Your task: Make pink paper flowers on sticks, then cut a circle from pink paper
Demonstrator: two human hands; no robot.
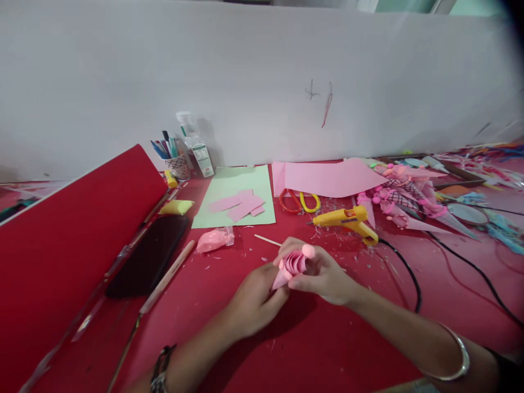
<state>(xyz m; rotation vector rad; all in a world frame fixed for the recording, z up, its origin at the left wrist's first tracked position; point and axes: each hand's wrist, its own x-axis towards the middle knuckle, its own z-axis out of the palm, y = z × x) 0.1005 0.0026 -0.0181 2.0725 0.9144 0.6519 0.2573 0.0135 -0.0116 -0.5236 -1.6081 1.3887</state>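
Both my hands meet around a small pink paper cone [281, 279] over the red table. My left hand [257, 299] wraps round the cone's pointed lower part. At its mouth, the fingers of my right hand [327, 275] grip the rim. Folded pink paper [295, 263] shows in layers inside the opening, and pale pink balls, one of them a larger ball [308, 251], sit along the edge. A thin wooden stick [267, 239] lies just beyond my fingers. Behind my right hand rests a yellow glue gun [344, 217] with a black cord.
Pink paper pieces [245, 206] lie on a green sheet [208, 210]. Scissors [301, 202] stick out from under pink paper [327, 177]. Finished-looking cones [403, 194] pile up at right. To the left are a phone [149, 256], a craft knife [167, 275], wrapped pink clay [215, 240] and a pen cup [178, 166].
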